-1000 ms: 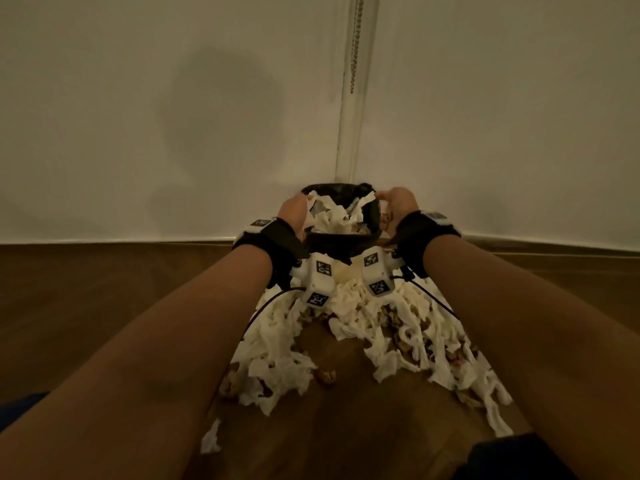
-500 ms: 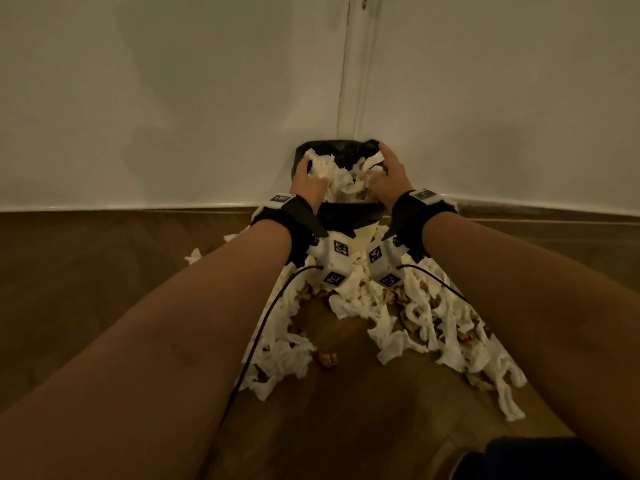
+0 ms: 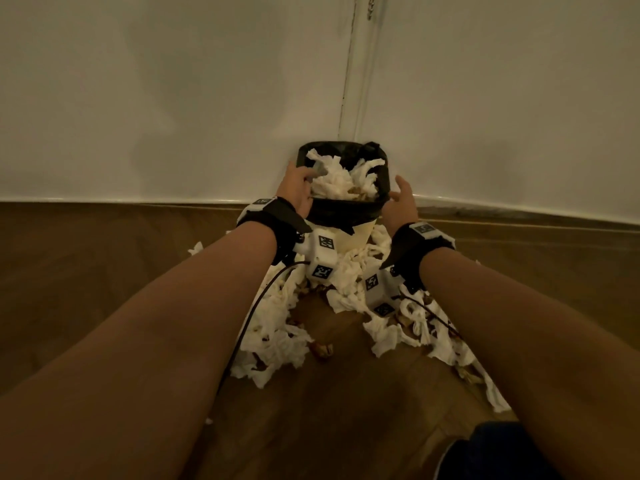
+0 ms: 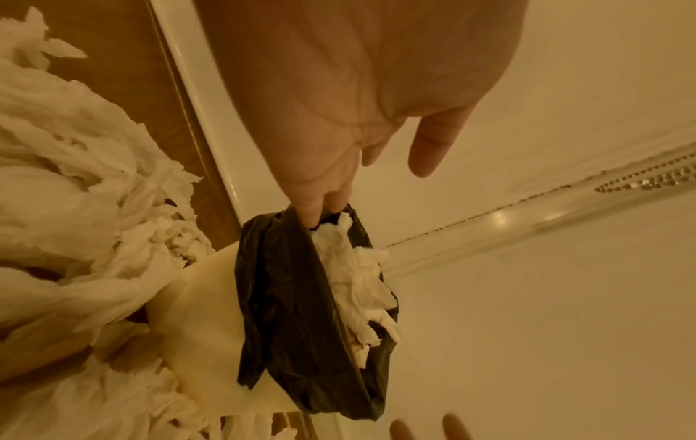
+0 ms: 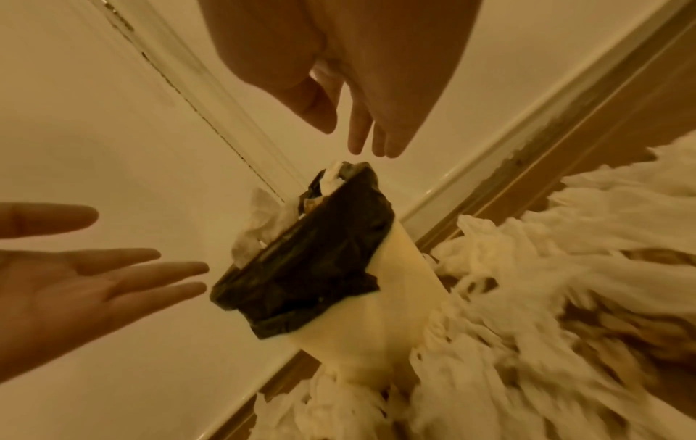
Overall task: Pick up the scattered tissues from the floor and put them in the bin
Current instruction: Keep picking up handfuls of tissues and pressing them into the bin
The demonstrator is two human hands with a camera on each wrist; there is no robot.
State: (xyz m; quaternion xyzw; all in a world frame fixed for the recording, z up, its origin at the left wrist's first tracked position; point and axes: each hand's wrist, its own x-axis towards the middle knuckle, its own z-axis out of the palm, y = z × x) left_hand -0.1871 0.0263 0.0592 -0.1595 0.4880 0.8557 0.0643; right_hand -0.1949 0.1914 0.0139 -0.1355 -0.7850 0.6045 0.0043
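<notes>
White tissues [image 3: 277, 348] lie scattered in heaps on the wooden floor [image 3: 104, 271], spread from the near middle up to the foot of the bin. Two bare forearms reach forward over them, each with a black wrist strap. The bin [image 3: 349, 237] is pale, lined with a black bag [image 3: 339, 209], and stands in the far corner of the floor where two white walls [image 3: 173, 98] meet. It is heaped with tissues. The left hand [image 3: 298, 187] rests at the bin's left rim, fingers extended and touching the tissues inside. The right hand [image 3: 400, 204] hovers just beside the right rim, fingers spread wide, holding nothing.
</notes>
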